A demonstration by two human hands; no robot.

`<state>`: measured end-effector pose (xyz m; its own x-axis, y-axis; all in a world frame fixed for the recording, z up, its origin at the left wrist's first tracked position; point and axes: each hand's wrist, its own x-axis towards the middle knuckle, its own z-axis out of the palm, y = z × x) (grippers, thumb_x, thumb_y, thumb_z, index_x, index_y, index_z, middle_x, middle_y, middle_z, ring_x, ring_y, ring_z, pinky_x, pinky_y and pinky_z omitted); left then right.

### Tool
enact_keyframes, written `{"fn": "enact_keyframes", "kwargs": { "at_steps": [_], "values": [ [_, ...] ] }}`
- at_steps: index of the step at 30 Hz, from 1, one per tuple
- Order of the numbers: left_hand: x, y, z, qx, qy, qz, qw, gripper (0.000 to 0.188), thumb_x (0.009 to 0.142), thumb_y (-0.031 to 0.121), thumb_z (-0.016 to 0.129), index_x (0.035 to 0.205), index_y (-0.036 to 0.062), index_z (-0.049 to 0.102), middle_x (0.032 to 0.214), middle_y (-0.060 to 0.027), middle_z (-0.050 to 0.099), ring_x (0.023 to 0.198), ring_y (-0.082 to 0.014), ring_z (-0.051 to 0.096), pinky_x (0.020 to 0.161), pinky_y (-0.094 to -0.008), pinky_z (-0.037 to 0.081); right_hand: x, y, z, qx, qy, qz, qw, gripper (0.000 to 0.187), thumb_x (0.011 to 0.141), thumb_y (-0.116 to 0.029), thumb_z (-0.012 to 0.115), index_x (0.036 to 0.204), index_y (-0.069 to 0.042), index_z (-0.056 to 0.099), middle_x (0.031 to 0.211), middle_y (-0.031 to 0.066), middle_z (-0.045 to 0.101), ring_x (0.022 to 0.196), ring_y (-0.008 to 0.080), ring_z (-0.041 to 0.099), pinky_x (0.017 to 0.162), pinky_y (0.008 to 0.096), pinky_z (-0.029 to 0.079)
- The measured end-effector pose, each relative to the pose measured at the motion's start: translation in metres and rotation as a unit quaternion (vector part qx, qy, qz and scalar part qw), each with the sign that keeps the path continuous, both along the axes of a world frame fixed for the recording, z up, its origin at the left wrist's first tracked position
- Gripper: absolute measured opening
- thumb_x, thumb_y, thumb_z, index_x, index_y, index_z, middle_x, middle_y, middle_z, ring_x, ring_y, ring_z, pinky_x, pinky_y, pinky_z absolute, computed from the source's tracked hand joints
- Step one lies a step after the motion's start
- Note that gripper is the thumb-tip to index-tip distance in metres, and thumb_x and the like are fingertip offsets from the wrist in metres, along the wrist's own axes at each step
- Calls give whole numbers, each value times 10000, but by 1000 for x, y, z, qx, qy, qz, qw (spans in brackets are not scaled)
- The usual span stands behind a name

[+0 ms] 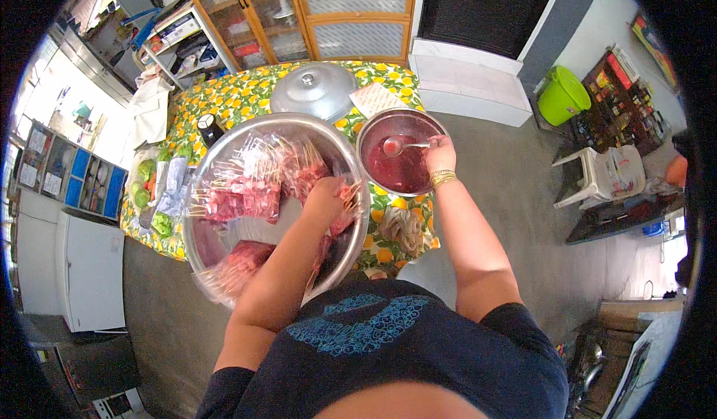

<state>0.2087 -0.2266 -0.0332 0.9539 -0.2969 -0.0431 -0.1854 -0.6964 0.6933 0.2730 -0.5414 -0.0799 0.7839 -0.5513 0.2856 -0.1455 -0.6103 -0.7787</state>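
Note:
A large metal basin (258, 232) holds several clear plastic bags of skewered raw red meat (261, 199). At its right side my left hand (325, 201) is closed on a bag of meat skewers (348, 195), with the sticks pointing up past my fingers. To the right stands a smaller metal bowl (403, 112) of dark red liquid (388, 169). My right hand (441, 154) grips the handle of a ladle (393, 146) over this bowl. The ladle's cup has red liquid in it. My left fingers are partly hidden by the hand itself.
A lemon-patterned tablecloth (239, 90) covers the table. Behind the basin lies a domed metal lid (310, 90), beside a paper sheet (376, 99). Vegetables (143, 184) and a dark cylinder (210, 128) stand left. A crumpled cloth (402, 228) lies below the bowl.

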Motion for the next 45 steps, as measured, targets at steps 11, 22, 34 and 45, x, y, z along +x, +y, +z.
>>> {"fn": "enact_keyframes", "kwargs": {
  "at_steps": [11, 22, 34, 45],
  "values": [
    [-6, 8, -9, 0, -60, 19, 998, 328, 949, 166, 618, 1259, 69, 665, 1091, -195, 688, 1057, -368, 655, 927, -420, 504, 24, -2, -75, 304, 157, 7, 940, 114, 1005, -141, 527, 1078, -83, 593, 754, 105, 639, 623, 208, 656, 501, 349, 557],
    [-2, 6, -4, -73, 1, 12, 997, 461, 782, -10, 579, 1236, -34, 652, 1226, -254, 655, 1185, -390, 609, 1043, -413, 463, -35, -4, 8, 433, 107, 24, 895, 135, 1030, -164, 484, 1071, -65, 566, 707, 76, 623, 507, 134, 544, 458, 309, 506],
    [22, 8, -33, -2, -26, -52, 998, 477, 784, -6, 589, 1257, -31, 645, 1237, -264, 651, 1196, -381, 614, 1036, -404, 469, -107, 50, 112, 313, 23, 116, 942, 146, 968, -106, 510, 1009, -72, 646, 686, 56, 654, 519, 123, 591, 482, 303, 477],
    [-4, 6, 14, -126, 30, -27, 991, 411, 761, -62, 555, 1154, -30, 671, 1067, -217, 709, 1050, -316, 679, 899, -356, 503, -135, 152, 134, -98, -2, 242, 965, 142, 941, -134, 587, 1030, -26, 609, 863, 240, 677, 850, 427, 672, 763, 497, 536]
  ]
}}
